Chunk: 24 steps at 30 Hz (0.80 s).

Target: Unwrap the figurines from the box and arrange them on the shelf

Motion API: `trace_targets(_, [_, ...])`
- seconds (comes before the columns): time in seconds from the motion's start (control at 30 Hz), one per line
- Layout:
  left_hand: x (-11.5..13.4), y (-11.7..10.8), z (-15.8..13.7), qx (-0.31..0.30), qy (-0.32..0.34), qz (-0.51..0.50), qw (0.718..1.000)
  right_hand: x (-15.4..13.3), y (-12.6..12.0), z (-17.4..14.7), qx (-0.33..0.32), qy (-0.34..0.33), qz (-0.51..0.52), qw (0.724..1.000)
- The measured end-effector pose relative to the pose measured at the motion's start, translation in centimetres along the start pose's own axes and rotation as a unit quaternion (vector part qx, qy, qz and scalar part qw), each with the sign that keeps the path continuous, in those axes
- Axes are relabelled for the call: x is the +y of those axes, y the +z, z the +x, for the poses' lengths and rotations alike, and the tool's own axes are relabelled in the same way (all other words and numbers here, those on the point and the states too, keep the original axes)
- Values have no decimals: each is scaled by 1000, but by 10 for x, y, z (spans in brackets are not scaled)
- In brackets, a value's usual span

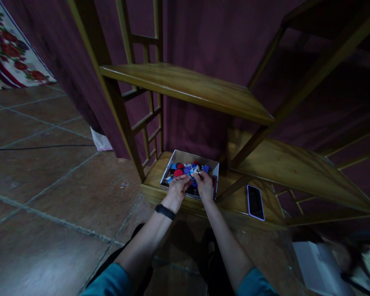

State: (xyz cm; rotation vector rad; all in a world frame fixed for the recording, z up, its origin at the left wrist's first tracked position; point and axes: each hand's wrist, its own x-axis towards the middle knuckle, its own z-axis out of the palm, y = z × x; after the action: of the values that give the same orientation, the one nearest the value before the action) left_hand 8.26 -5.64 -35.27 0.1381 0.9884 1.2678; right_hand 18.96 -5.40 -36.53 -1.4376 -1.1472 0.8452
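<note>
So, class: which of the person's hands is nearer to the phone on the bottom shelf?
Right. The right hand is in the box, with the phone lying to its right. The left hand is further left, on the far side of the right hand.

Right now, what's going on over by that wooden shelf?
A person has both hands in an open box of small coloured pieces on the wooden shelf unit's bottom shelf. The left hand, black band at the wrist, and the right hand finger the pieces. A phone lies to the right.
</note>
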Motion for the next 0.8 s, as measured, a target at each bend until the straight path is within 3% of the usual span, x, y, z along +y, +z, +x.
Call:
trace_targets(0.2, [10, -1, -3, -38, 9, 40, 998, 2, 1, 3, -18, -8, 38, 999])
trace_targets(0.63, [7, 5, -4, -2, 109, 105, 989, 5, -3, 2, -42, 37, 111, 992])
trace_targets(0.8, [2, 4, -5, 13, 116, 118, 986, 2, -1, -2, -38, 38, 105, 993])
